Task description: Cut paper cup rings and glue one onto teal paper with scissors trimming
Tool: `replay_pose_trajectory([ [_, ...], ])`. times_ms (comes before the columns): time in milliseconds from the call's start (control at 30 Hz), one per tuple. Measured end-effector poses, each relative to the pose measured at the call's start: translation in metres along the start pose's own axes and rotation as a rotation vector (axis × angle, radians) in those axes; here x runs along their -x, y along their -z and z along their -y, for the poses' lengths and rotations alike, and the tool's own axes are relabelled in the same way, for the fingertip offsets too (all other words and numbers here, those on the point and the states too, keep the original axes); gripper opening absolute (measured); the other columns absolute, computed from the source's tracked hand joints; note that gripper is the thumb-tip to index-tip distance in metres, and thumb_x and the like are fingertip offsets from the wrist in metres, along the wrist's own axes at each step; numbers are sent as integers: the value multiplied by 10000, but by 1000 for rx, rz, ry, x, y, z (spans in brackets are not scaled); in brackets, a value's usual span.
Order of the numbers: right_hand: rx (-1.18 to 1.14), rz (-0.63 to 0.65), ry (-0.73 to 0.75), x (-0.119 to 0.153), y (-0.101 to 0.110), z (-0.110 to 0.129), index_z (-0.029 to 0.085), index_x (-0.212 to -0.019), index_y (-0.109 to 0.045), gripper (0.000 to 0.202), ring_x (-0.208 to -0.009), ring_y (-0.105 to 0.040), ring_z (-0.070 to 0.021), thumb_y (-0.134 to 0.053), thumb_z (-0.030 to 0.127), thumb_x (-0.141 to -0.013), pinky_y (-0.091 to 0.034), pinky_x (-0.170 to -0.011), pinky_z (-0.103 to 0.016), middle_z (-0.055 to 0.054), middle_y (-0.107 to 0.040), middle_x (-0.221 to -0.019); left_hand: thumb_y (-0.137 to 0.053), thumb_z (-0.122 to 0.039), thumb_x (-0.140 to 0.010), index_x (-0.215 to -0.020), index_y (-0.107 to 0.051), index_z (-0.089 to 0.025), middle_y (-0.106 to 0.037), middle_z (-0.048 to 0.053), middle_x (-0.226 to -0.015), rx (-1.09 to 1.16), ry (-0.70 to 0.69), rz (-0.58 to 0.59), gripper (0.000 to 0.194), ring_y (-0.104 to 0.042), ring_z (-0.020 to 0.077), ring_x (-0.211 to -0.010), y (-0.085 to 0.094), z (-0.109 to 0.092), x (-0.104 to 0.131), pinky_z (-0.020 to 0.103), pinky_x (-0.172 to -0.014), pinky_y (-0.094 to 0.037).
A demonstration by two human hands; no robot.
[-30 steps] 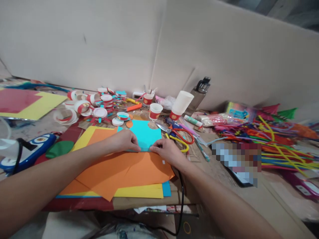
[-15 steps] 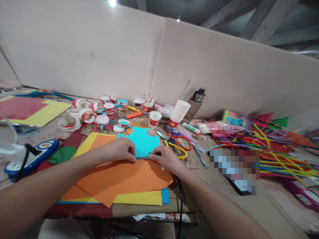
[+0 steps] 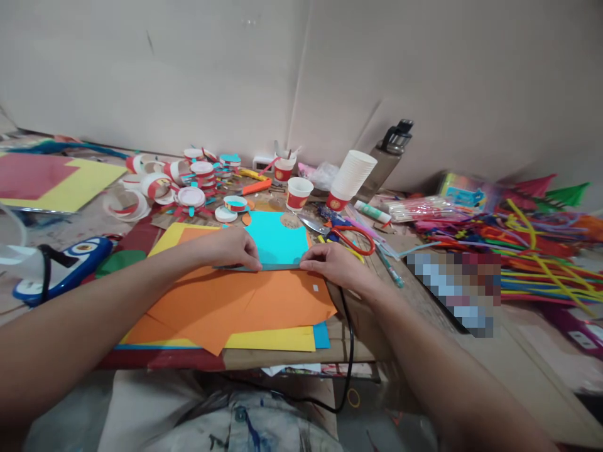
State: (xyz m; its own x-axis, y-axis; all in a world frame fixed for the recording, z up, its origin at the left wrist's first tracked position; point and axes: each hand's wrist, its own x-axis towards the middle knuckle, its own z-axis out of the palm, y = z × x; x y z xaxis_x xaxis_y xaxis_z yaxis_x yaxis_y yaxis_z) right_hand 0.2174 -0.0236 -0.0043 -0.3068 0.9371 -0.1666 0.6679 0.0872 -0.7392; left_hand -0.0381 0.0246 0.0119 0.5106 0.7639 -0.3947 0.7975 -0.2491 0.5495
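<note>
A turquoise sheet of paper (image 3: pixel 277 238) with a rounded notch in its far edge lies before me. My left hand (image 3: pixel 233 248) pinches its near edge between thumb and fingers. Near the right corner my right hand (image 3: pixel 332 262) grips the same edge, fingers closed. Between the hands that edge shows a narrow, darker strip, which looks turned up. Orange sheets (image 3: pixel 277 301) are spread underneath, with a yellow sheet (image 3: pixel 282 339) and a blue sheet (image 3: pixel 322 335) below them.
Scissors (image 3: pixel 351 237) with red handles lie right of the paper. Behind stand a paper cup (image 3: pixel 299 194), stacked cups (image 3: pixel 351 179) and a bottle (image 3: pixel 389 157). Cut cup pieces (image 3: pixel 191 198) sit at back left, a blue glue gun (image 3: pixel 70 270) at left, pipe cleaners (image 3: pixel 541 270) at right.
My view has tipped downward, so the table appears higher and my clothing shows. My right hand has slid rightward along the paper's near edge, widening the gap between my hands.
</note>
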Motion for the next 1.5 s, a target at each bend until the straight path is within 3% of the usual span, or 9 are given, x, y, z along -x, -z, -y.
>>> replay_pose_trajectory([
  [333, 198, -118, -79, -1, -11, 11, 173, -642, -641, 221, -582, -521, -114, -608, 319, -805, -321, -533, -249, 18, -615, -609, -649, -472, -655, -680, -706, -195, -585, -1, -562, -72, 20, 14, 284, -471, 125, -529, 0, 1, -3, 240, -492, -279],
  [433, 227, -119, -70, -1, -12, 12, 174, -657, -650, 204, -609, -548, -122, -602, 300, -809, -331, -547, -251, 7, -645, -644, -596, -444, -709, -697, -677, -198, -622, 1, -639, -139, -71, -1, 259, -513, 135, -584, -4, -2, 4, 240, -527, -312],
  [600, 218, -80, -51, -1, -9, 9, 170, -704, -675, 189, -632, -562, -125, -607, 303, -821, -351, -565, -249, -1, -667, -680, -588, -366, -745, -820, -682, -190, -687, 32, -846, -182, -240, -144, 214, -571, 156, -732, -15, -2, 15, 240, -624, -367],
  [733, 152, -37, 5, 0, -7, 5, 170, -766, -690, 165, -670, -584, -128, -609, 303, -823, -389, -598, -241, -8, -683, -736, -561, -389, -786, -778, -710, -190, -702, 27, -789, -88, -164, -121, 249, -586, 160, -722, -17, 0, 14, 245, -621, -365],
  [900, 48, -45, 15, 0, -12, 1, 173, -778, -697, 266, -615, -550, -116, -643, 432, -808, -369, -543, -234, -2, -671, -700, -559, -479, -768, -701, -704, -177, -630, 9, -634, -95, -94, -79, 342, -522, 143, -611, -12, 2, 5, 252, -541, -292],
  [1067, 129, -155, -12, -3, -18, 1, 172, -683, -680, 298, -569, -503, -104, -639, 435, -817, -313, -516, -247, 13, -633, -615, -593, -509, -705, -605, -655, -178, -557, -1, -550, -100, -60, -80, 351, -441, 118, -530, -10, 4, -4, 256, -510, -246],
  [1500, 288, -175, -16, -5, -21, 9, 180, -702, -681, 254, -599, -565, -119, -648, 388, -843, -323, -570, -254, -15, -694, -695, -615, -444, -663, -507, -508, -185, -458, -18, -502, -107, 25, -44, 321, -395, 114, -507, -7, -8, -4, 273, -507, -217],
])
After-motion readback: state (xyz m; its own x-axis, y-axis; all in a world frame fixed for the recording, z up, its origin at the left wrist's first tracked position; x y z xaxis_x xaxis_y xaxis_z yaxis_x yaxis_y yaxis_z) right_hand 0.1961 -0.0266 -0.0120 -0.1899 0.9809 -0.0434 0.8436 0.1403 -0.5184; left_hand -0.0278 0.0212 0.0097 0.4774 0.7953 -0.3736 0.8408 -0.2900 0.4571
